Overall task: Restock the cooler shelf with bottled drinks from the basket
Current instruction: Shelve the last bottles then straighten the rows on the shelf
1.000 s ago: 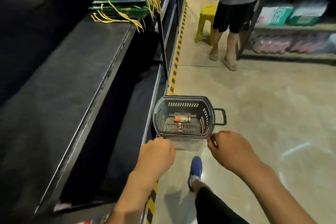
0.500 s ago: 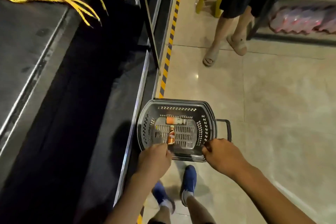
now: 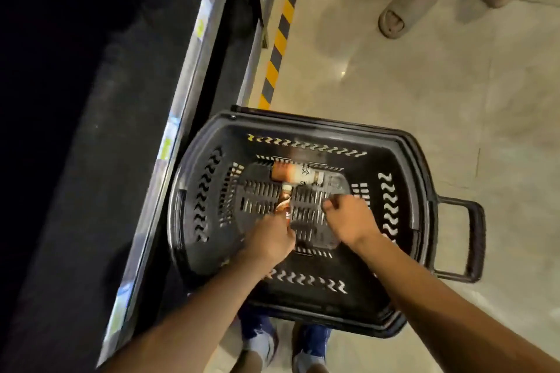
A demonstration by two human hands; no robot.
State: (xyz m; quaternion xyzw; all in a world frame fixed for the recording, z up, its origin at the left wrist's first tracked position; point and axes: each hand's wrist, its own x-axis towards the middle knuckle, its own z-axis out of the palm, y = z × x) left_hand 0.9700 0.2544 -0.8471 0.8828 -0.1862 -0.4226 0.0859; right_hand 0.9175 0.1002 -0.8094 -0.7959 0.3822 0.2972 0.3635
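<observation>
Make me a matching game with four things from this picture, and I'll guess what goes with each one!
Things:
1. basket
2. bigger bottle
3. striped tape
4. sandal

Descriptions:
A. beige, on another person's foot
B. yellow and black, stuck along the floor
C. black, with a handle on one side
D. lying on its side inside the basket

Right pairs: 1-C, 2-D, 3-B, 4-A.
</observation>
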